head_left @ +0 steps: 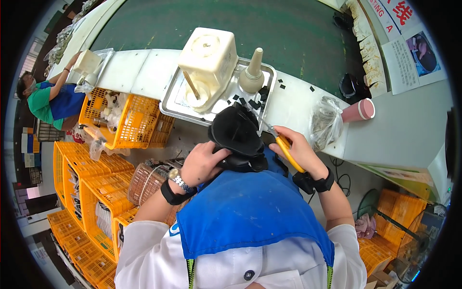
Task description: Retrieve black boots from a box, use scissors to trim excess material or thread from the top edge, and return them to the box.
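Observation:
My left hand [204, 164] is closed on the side of a black shoe [234, 130], holding it in front of my blue apron with its opening turned up. The yellow-handled scissors [288, 153] are in my right hand [299, 150], its fingers wrapped round the grips. Their metal blades point up and left, beside the shoe's right edge; whether they touch it I cannot tell. Just beyond the shoe is a metal tray [174, 110] with small black scraps [254, 103] on it. A large white container [207, 58] with a stick in its spout and a cone-topped bottle [252, 74] stand there too.
Beyond the white ledge runs a green conveyor belt [288, 38], with black shoes at its right. A plastic bag [327, 120] and pink cup [358, 111] lie to the right. Yellow crates [103, 192] stack at left, near a co-worker [50, 101]. A fan [409, 231] stands lower right.

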